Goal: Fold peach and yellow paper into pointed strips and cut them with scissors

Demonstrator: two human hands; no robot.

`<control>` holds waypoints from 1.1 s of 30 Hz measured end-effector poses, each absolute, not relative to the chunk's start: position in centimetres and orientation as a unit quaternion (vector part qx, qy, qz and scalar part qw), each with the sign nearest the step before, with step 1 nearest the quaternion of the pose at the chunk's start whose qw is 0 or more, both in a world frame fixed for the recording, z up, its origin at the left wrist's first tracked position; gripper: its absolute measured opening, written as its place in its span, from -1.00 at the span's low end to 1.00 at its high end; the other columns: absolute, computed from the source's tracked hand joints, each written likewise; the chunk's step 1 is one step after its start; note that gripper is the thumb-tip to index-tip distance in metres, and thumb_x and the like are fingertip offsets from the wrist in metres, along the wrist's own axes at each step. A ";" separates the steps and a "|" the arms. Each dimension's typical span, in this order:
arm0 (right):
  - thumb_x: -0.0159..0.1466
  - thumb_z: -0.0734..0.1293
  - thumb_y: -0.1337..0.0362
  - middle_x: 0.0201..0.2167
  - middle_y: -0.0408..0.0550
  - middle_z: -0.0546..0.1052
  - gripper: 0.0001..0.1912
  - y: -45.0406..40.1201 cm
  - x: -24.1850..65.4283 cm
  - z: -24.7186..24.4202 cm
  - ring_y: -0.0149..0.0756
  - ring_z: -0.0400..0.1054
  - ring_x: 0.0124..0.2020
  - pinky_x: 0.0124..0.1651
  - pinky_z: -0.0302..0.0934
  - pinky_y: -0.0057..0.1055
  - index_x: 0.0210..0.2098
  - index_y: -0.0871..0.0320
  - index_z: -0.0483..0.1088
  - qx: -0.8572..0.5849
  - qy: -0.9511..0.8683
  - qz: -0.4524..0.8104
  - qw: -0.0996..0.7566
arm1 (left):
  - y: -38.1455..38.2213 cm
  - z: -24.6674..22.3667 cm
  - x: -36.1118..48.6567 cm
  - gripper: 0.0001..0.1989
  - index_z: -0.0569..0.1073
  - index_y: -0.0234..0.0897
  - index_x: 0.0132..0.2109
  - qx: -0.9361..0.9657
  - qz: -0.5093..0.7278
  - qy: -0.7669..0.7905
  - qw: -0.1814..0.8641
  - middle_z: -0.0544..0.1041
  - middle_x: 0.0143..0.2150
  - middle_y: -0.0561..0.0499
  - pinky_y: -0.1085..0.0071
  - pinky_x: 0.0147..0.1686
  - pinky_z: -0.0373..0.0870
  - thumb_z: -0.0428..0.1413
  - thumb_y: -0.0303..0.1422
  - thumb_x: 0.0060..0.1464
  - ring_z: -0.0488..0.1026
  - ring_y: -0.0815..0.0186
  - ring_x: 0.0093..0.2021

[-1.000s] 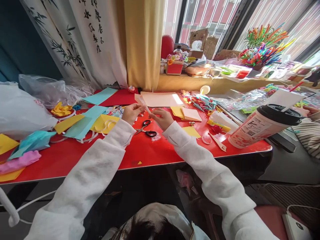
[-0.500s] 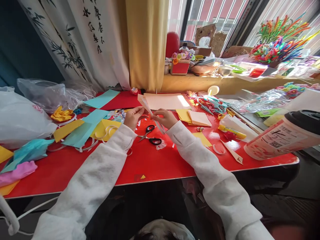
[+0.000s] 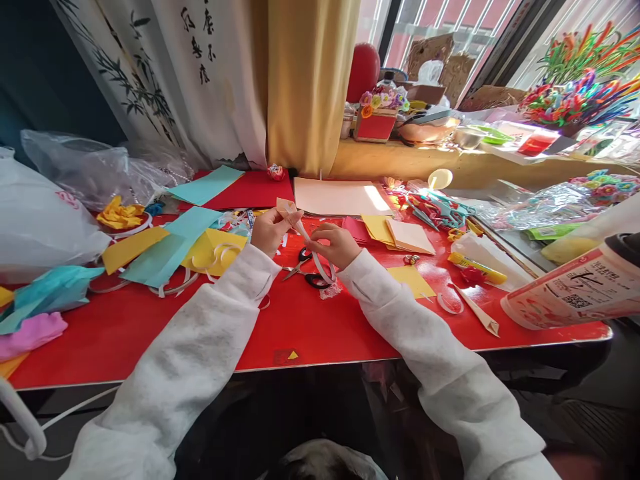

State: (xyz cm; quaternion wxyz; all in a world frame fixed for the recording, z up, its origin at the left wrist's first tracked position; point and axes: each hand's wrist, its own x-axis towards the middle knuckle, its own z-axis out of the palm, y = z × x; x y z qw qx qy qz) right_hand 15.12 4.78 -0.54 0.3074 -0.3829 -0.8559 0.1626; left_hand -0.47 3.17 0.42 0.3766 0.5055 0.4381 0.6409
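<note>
Maybe my strip (image 3: 301,229) could rip if my left hand (image 3: 269,231) and right hand (image 3: 337,246), both pinching it, pull too hard.

I stood in a craft corner, whether of a home or a small workshop I couldn't tell: coloured paper (image 3: 170,248) and scissors (image 3: 299,265) littered a red table (image 3: 300,333), and bright stems (image 3: 585,97) and a flower-topped box (image 3: 376,127) crowded the sill (image 3: 367,159) beneath a barred window (image 3: 477,33).
</note>
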 end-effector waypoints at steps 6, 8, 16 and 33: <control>0.13 0.29 0.14 -0.32 -0.04 0.50 -0.75 3.7 14.8 -0.5 -0.33 0.35 -0.29 -0.22 0.15 -0.44 -0.32 0.18 0.45 -0.355 -0.852 0.248 0.295 | 3.6 -0.3 -0.8 -0.71 0.44 -0.34 -0.51 0.480 0.650 0.441 0.390 0.44 -0.59 0.07 0.43 -0.50 0.41 0.25 -0.19 -0.30 0.38 0.40 -0.57; 0.16 0.27 0.17 -0.39 -0.08 0.50 -0.78 3.6 14.8 -0.4 -0.37 0.34 -0.36 -0.28 0.13 -0.48 -0.35 0.19 0.45 -0.356 -0.850 0.263 0.287 | 3.6 -0.4 -0.9 -0.70 0.44 -0.34 -0.50 0.485 0.648 0.428 0.401 0.44 -0.58 0.08 0.44 -0.49 0.41 0.26 -0.18 -0.32 0.39 0.41 -0.56; 0.23 0.20 0.18 -0.46 -0.07 0.44 -0.76 4.9 16.2 -0.6 -0.35 0.27 -0.37 -0.01 0.00 -0.29 -0.43 0.15 0.43 -0.389 -0.854 -0.024 0.345 | 2.8 1.9 -3.0 -0.34 0.49 -0.33 -0.38 0.508 0.556 0.390 0.529 0.52 -0.35 -0.12 0.39 -0.43 0.43 -0.15 0.20 -0.10 0.49 0.22 -0.33; 0.23 0.21 0.17 -0.40 -0.10 0.48 -0.78 6.2 18.0 -1.0 -0.37 0.30 -0.35 0.02 -0.09 -0.28 -0.32 0.16 0.40 -0.268 -0.923 -0.097 0.257 | 2.2 1.4 -3.3 -0.65 0.53 -0.32 -0.36 0.736 0.328 0.488 0.335 0.51 -0.38 -0.02 0.38 -0.26 0.28 0.15 -0.10 -0.15 0.39 0.31 -0.33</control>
